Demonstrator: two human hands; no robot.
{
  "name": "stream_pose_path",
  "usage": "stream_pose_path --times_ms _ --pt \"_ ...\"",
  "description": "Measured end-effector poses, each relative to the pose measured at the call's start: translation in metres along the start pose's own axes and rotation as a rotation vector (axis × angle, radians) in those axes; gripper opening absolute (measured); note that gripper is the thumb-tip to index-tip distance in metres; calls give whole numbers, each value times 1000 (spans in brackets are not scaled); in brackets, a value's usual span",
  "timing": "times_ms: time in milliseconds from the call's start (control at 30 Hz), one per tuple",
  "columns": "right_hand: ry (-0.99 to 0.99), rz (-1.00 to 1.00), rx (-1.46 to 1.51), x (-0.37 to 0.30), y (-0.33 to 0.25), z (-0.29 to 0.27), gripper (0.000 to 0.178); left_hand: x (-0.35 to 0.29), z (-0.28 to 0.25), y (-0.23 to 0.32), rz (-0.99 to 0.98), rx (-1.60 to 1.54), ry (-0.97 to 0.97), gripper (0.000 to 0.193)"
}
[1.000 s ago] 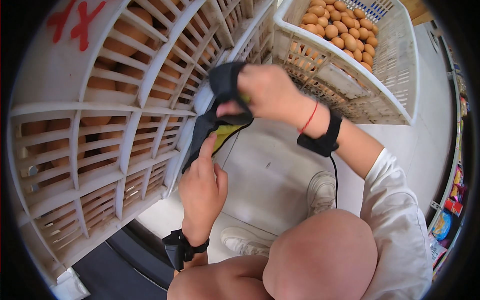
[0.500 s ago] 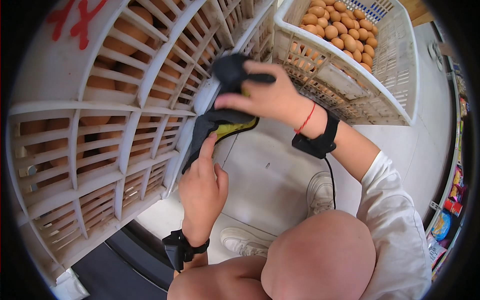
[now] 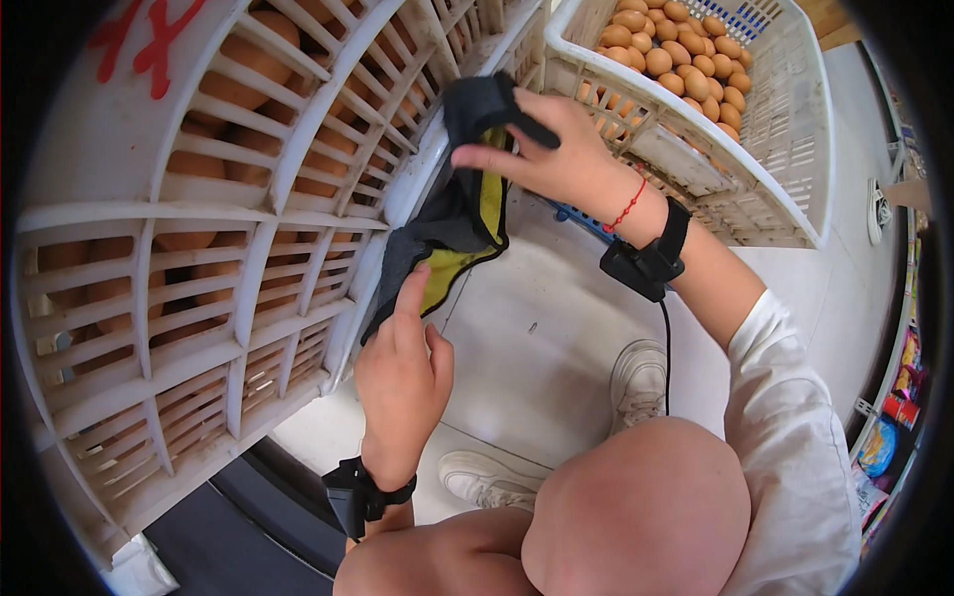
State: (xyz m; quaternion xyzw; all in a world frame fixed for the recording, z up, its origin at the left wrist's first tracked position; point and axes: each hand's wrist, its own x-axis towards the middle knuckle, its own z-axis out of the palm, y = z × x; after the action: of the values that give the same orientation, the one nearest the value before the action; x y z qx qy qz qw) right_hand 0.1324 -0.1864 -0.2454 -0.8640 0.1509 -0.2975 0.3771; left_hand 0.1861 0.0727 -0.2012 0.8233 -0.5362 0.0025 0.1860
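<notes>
A two-sided cloth (image 3: 437, 233), dark grey on one face and yellow-green on the other, drapes along the rim of a white slatted plastic crate (image 3: 281, 189) at left. My right hand (image 3: 568, 149) grips its far end, a bunched grey fold against the rim, with the thumb pointing left. Nearer to me, my left hand (image 3: 402, 382) holds the cloth's near part at the rim. Its index finger stretches over the fabric; its other fingers are partly hidden. Brown eggs (image 3: 253, 65) show between the crate's slats.
Another white crate (image 3: 686, 124) with many brown eggs (image 3: 686, 60) stands at the far right. Pale floor tiles (image 3: 517, 328) lie below, with my white shoes (image 3: 641, 382) on them. Packaged goods (image 3: 879, 447) line a shelf at the right edge. A black surface (image 3: 234, 536) is at lower left.
My right hand has moved slightly away and to the right along the rim, drawing the cloth's far end with it. More of the yellow-green face shows. My left hand has stayed put.
</notes>
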Motion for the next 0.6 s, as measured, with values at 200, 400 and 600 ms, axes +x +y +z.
stream_pose_path --times_ms 200,400,600 --pt "-3 -312 -59 -12 -12 19 45 0 -3 1 -23 3 -28 59" --pt "51 -202 -18 -13 -14 10 48 0 0 0 -15 -5 -13 60" --pt "31 -99 -120 4 9 5 50 1 0 0 -7 7 -13 59"
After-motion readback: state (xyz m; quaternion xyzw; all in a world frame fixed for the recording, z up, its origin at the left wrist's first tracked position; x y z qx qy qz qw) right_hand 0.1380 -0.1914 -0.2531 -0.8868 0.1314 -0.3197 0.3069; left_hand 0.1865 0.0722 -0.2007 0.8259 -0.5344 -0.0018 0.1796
